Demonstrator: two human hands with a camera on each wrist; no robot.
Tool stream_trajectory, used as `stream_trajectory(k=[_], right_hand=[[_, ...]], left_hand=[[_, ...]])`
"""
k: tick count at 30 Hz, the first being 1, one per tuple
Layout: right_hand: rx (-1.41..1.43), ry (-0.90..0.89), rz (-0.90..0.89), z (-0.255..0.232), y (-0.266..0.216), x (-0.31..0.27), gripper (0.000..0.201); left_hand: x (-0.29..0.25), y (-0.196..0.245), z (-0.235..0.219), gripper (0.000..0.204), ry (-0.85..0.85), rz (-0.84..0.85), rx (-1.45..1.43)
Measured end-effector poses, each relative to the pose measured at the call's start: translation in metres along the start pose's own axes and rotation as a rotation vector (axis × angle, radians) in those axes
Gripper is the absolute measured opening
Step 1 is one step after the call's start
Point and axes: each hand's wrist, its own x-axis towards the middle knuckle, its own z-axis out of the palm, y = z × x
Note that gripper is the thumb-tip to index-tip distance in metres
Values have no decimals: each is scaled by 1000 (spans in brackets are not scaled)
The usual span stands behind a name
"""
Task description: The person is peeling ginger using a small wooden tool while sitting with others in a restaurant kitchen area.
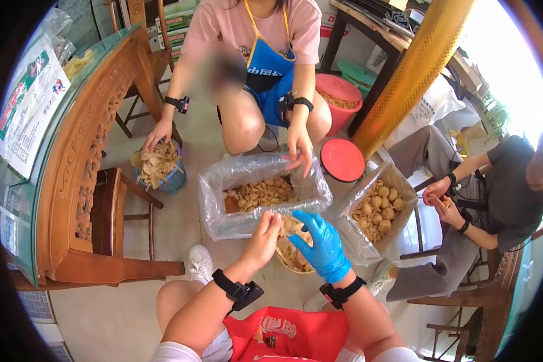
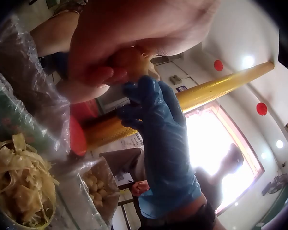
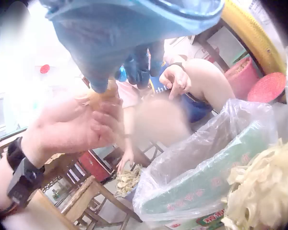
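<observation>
My bare left hand (image 1: pixel 260 241) grips a pale yellowish, tuber-like vegetable piece (image 2: pixel 133 61) between thumb and fingers, raised over a basin of pale peelings (image 1: pixel 295 256). The right hand, in a blue glove (image 1: pixel 321 246), meets the piece from the other side; its gloved thumb is on the surface (image 3: pixel 100 86) and its other fingers bend alongside. Much of the piece is hidden behind my fingers, and its exact kind does not show. Past both hands stands a plastic-lined box (image 1: pixel 265 224) holding more pale pieces.
Another lined box (image 1: pixel 368 241) at right holds round pale pieces. A person opposite reaches into a blue basket of peelings (image 1: pixel 178 181). Beside the box are a red lid (image 1: pixel 342 160) and tubs. A carved wooden table (image 1: pixel 66 211) stands left; a seated person (image 1: pixel 501 187) works at right.
</observation>
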Motion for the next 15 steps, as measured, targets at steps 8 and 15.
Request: stream_trajectory(k=[8,15], right_hand=[[47,74,-32,1,-1,1,42],[-2,120,-172,-3,0,-1,29]], left_hand=[[-8,16,5,24,-5,-82,-96],[-6,9,0,26,-58,-108,-75]])
